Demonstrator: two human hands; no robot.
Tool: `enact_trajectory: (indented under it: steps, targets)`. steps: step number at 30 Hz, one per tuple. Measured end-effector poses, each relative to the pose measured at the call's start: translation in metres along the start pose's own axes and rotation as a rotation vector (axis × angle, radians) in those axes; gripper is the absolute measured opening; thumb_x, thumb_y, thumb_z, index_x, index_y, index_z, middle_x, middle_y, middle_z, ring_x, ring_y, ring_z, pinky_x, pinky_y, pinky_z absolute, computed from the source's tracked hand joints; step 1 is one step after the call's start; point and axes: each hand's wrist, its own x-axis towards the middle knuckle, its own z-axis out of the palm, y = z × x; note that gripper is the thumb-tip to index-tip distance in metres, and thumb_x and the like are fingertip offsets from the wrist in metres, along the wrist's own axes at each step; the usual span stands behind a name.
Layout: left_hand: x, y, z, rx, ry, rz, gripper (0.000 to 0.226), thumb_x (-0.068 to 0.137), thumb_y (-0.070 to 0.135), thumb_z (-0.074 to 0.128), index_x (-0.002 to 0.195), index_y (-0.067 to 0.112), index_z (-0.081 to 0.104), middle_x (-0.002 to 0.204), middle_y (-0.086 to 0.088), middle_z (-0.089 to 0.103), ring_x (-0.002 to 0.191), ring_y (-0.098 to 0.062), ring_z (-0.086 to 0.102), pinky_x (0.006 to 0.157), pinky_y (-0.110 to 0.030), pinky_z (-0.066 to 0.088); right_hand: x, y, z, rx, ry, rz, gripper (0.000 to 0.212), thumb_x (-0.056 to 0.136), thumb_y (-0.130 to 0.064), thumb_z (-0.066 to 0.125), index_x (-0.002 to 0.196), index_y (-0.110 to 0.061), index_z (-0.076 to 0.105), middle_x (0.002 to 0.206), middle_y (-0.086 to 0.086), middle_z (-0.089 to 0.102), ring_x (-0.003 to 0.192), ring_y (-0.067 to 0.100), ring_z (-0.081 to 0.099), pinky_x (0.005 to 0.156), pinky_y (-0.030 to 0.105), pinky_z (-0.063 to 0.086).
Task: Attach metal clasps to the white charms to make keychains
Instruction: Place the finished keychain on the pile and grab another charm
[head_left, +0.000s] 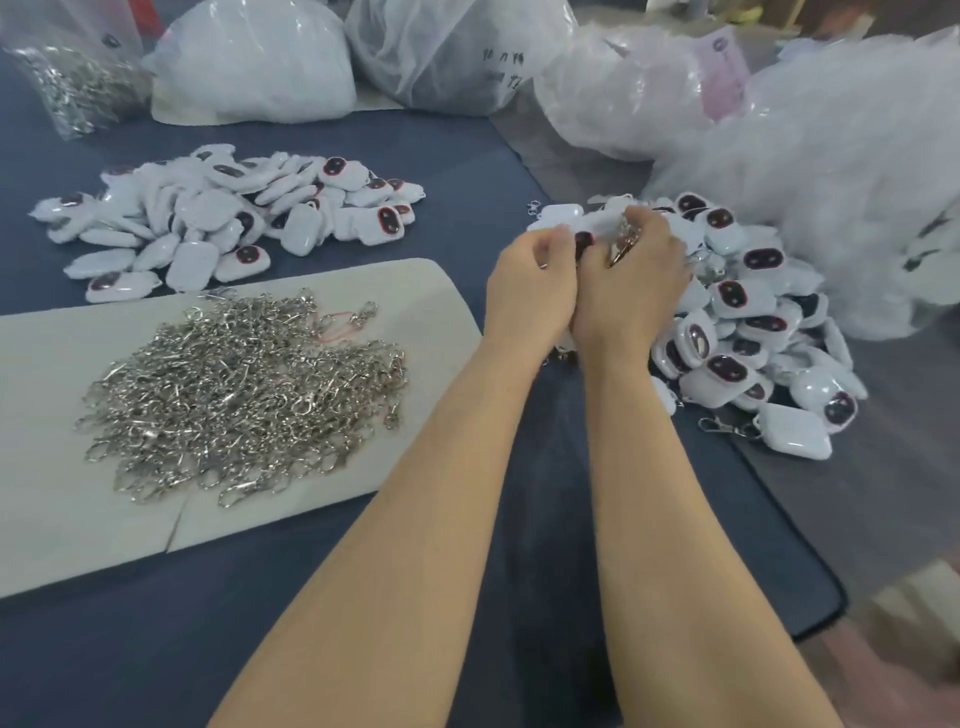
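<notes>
While my left hand (527, 283) pinches the charm (602, 224), well right of the clasp heap (244, 395), my right hand (634, 283) curls round a clasp (621, 248) touching it. I judge the clasp's long axis runs from the charm down toward my right palm, so the right fingers sit nearer the joint.

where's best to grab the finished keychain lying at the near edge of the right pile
Probably the white charm, pinched across its narrow sides from above: it lies flat at the pile's edge, while the clasp trails left, thin and hard to pinch.
</notes>
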Motion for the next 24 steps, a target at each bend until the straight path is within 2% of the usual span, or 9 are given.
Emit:
enact_trajectory:
  steps: [3,5,8,11,13,15,18,22,24]
  targets:
    - [0.004,0.001,0.016,0.091,-0.153,-0.046,0.049,0.101,0.045,0.026,0.102,0.017,0.066,0.109,-0.006,0.067,0.11,-0.025,0.057,0.095,-0.035,0.045,0.005,0.009,-0.002,-0.129,-0.001,0.012,0.041,0.093,-0.026,0.052,0.134,-0.022,0.049,0.143,0.003,0.038,0.127,0.025,0.033,0.1,0.029,0.028]
    - [0.005,0.001,0.02,0.144,-0.233,-0.088,0.057,0.099,0.052,0.019,0.107,0.021,0.066,0.118,-0.007,0.064,0.116,-0.024,0.053,0.103,-0.041,0.04,0.004,0.013,-0.002,-0.144,-0.003,0.012,0.04,0.096,-0.032,0.05,0.134,-0.02,0.05,0.15,0.004,0.03,0.134,0.025,0.026,0.107,0.03,0.025]
    - [0.005,-0.001,0.019,0.054,-0.187,-0.047,0.053,0.1,0.05,0.024,0.103,0.019,0.068,0.11,-0.001,0.067,0.109,-0.02,0.058,0.096,-0.033,0.045,0.001,0.01,0.001,-0.102,0.048,-0.059,0.038,0.095,-0.03,0.052,0.131,-0.015,0.054,0.148,0.006,0.032,0.137,0.023,0.024,0.11,0.032,0.023]
    - [0.008,0.0,0.004,-0.049,0.04,-0.005,0.037,0.101,0.039,0.033,0.099,0.019,0.063,0.091,0.011,0.063,0.096,-0.012,0.058,0.08,-0.023,0.042,-0.008,-0.002,0.01,0.031,0.053,-0.212,0.032,0.088,-0.007,0.051,0.119,-0.007,0.06,0.131,0.01,0.05,0.126,0.023,0.041,0.106,0.033,0.029]
    - [0.013,0.0,-0.014,-0.07,0.16,0.024,0.024,0.1,0.032,0.039,0.099,0.017,0.058,0.088,0.014,0.058,0.092,-0.009,0.056,0.08,-0.024,0.042,-0.017,-0.015,0.022,0.209,-0.088,-0.191,0.025,0.087,-0.005,0.052,0.11,-0.009,0.061,0.114,0.006,0.06,0.109,0.019,0.053,0.095,0.034,0.041]
    - [0.018,0.0,-0.036,-0.091,0.231,0.018,0.017,0.097,0.026,0.045,0.104,0.016,0.057,0.101,0.006,0.062,0.1,-0.012,0.057,0.092,-0.031,0.045,-0.027,-0.031,0.037,0.373,-0.298,-0.091,0.014,0.088,-0.009,0.053,0.099,-0.014,0.061,0.097,0.0,0.065,0.09,0.014,0.059,0.081,0.026,0.049]
    - [0.026,-0.004,-0.079,-0.09,0.361,-0.027,0.024,0.095,0.021,0.046,0.116,0.013,0.053,0.12,-0.003,0.059,0.11,-0.016,0.057,0.1,-0.036,0.044,-0.043,-0.054,0.073,0.271,-0.53,-0.148,0.015,0.089,-0.014,0.055,0.102,-0.017,0.062,0.097,-0.004,0.064,0.08,0.008,0.054,0.062,0.01,0.039]
    - [0.039,-0.014,-0.135,-0.185,0.499,-0.146,0.034,0.093,0.017,0.047,0.125,0.006,0.051,0.13,-0.015,0.053,0.11,-0.025,0.057,0.093,-0.035,0.048,-0.066,-0.084,0.124,0.18,-0.724,-0.188,0.031,0.093,-0.014,0.051,0.124,-0.019,0.057,0.121,0.001,0.058,0.091,0.008,0.051,0.067,0.005,0.037]
    - [0.045,-0.019,-0.158,-0.213,0.557,-0.17,0.039,0.091,0.014,0.046,0.125,-0.005,0.05,0.119,-0.024,0.056,0.095,-0.028,0.061,0.081,-0.037,0.053,-0.075,-0.097,0.143,0.144,-0.768,-0.206,0.036,0.093,-0.015,0.049,0.128,-0.02,0.054,0.137,0.008,0.049,0.108,0.015,0.049,0.088,0.016,0.041]
